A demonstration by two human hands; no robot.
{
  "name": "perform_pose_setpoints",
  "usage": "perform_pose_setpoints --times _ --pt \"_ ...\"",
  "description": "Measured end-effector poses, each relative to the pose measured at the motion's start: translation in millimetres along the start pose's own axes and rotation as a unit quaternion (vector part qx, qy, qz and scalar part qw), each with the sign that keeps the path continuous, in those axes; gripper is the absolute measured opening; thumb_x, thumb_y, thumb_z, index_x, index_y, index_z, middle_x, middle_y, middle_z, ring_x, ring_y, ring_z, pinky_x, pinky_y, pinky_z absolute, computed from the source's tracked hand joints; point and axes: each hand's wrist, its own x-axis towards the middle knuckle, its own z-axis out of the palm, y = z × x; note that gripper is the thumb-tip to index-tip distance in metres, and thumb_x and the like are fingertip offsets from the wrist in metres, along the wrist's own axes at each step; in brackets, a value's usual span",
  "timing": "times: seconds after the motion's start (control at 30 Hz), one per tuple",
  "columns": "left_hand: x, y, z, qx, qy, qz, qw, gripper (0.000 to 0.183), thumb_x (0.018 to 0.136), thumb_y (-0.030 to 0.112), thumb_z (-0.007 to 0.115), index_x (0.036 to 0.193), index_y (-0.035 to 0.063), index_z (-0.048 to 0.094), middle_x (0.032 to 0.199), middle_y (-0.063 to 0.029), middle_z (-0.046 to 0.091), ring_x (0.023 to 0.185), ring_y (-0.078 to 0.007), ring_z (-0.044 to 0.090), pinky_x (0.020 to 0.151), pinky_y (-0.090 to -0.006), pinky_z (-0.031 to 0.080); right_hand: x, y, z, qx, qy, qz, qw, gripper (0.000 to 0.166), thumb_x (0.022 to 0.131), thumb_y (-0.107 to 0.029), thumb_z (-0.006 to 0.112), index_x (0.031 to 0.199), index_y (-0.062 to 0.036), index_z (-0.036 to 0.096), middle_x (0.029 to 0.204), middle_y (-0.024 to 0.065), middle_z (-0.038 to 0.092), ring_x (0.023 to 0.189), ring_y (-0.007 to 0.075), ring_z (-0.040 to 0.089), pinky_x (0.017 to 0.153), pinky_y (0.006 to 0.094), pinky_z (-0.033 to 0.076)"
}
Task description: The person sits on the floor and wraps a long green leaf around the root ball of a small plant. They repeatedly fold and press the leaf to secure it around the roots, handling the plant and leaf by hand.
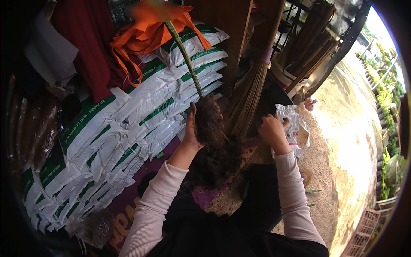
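My left hand (pixel 192 130) is wrapped around the dark, fibrous root ball (pixel 208 120) of a plant, whose long green stem (pixel 186 57) rises toward the top of the view. Loose dark soil (pixel 213 163) lies in a heap below the root ball. My right hand (pixel 273 130) is at the left side of a crumpled white plastic packet (pixel 292 122), fingers curled; whether it grips the packet's edge or something else is hidden.
White and green filled sacks (pixel 128 128) are stacked on the left, an orange cloth bag (pixel 151 32) on top. A stick broom (pixel 249 96) leans ahead, beside a dark round container (pixel 274 93). A bucket (pixel 282 69) holds long pieces. A plastic crate (pixel 366 221) stands lower right.
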Motion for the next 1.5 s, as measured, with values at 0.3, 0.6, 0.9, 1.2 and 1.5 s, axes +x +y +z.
perform_pose_setpoints --times 0.3,0.6,0.9,1.2,1.5 --pt "-1.4 0.9 0.1 -0.021 0.001 0.049 0.999 0.059 0.091 0.048 0.045 0.136 0.0122 0.034 0.101 -0.0117 0.06 0.094 -0.0254 0.06 0.079 -0.0407 0.051 -33.0 -46.6 -19.4 0.273 0.24 -0.229 0.903 0.047 0.066 -0.014 0.067 0.112 -0.0125 0.058 0.119 0.0089 0.053 0.11 0.0278 0.049 0.095 0.0522 0.023" --pt "1.8 -2.5 -6.4 0.025 0.001 0.039 0.999 0.057 0.093 0.042 0.042 0.138 0.0103 0.029 0.102 -0.0123 0.06 0.091 -0.0234 0.061 0.079 -0.0372 0.051 -41.5 -79.4 -24.1 0.287 0.218 -0.276 0.891 0.039 0.071 -0.026 0.068 0.109 -0.0197 0.064 0.132 0.0092 0.044 0.12 0.0291 0.039 0.097 0.0514 0.019" --pt "-1.8 -6.7 -5.0 0.023 -0.01 -0.003 1.0 0.059 0.093 0.046 0.038 0.139 0.01 0.028 0.104 -0.0115 0.057 0.093 -0.0236 0.06 0.079 -0.0391 0.051 -37.4 -85.1 -24.6 0.29 0.257 -0.276 0.88 0.041 0.071 -0.032 0.07 0.109 -0.0182 0.064 0.13 0.0071 0.047 0.12 0.0293 0.04 0.095 0.0505 0.02" --pt "-5.1 -15.6 -7.3 -0.001 -0.026 -0.058 0.998 0.057 0.095 0.043 0.036 0.139 0.0086 0.027 0.113 -0.0119 0.056 0.098 -0.0241 0.059 0.084 -0.0377 0.05 -34.1 -79.0 -24.9 0.332 0.211 -0.278 0.877 0.033 0.077 -0.03 0.062 0.107 -0.0172 0.066 0.129 0.0096 0.046 0.12 0.0318 0.038 0.098 0.0509 0.017" --pt "-8.0 -15.8 5.8 0.104 0.007 -0.061 0.993 0.056 0.092 0.038 0.047 0.137 0.0081 0.034 0.111 -0.0049 0.056 0.094 -0.0136 0.058 0.079 -0.0295 0.05 -32.1 -65.6 -30.9 0.292 0.197 -0.323 0.878 0.041 0.075 -0.037 0.063 0.113 -0.0207 0.062 0.137 0.0111 0.038 0.124 0.0331 0.033 0.098 0.052 0.017"
